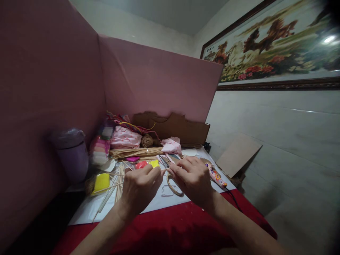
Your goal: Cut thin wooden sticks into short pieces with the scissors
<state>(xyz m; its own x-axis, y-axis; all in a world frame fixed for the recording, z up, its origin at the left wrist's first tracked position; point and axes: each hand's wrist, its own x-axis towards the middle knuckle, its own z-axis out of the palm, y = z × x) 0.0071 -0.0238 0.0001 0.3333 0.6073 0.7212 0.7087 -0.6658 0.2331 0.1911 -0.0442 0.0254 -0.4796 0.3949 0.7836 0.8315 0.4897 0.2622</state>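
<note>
My left hand (143,182) and my right hand (192,177) meet close together above the white sheet (152,202), fingers closed. A thin, pale stick (166,169) spans the small gap between them, pinched at both ends; most of it is hidden by my fingers. Below and behind my right hand lie scissors (175,191) with a gold-coloured handle, partly covered. Just left of my left hand, several wooden skewers (119,184) are spread beside clear glue sticks (105,200). Small red (141,164) and yellow packets (154,163) sit beyond my knuckles.
A bundle of long sticks (135,153), a twine ball (147,141) and pink cloth (126,137) lie at the back before torn cardboard (172,127). A flower-patterned glue gun (216,176) with a cord rests right. A purple bin (73,159) stands left; red cloth (170,226) covers the front.
</note>
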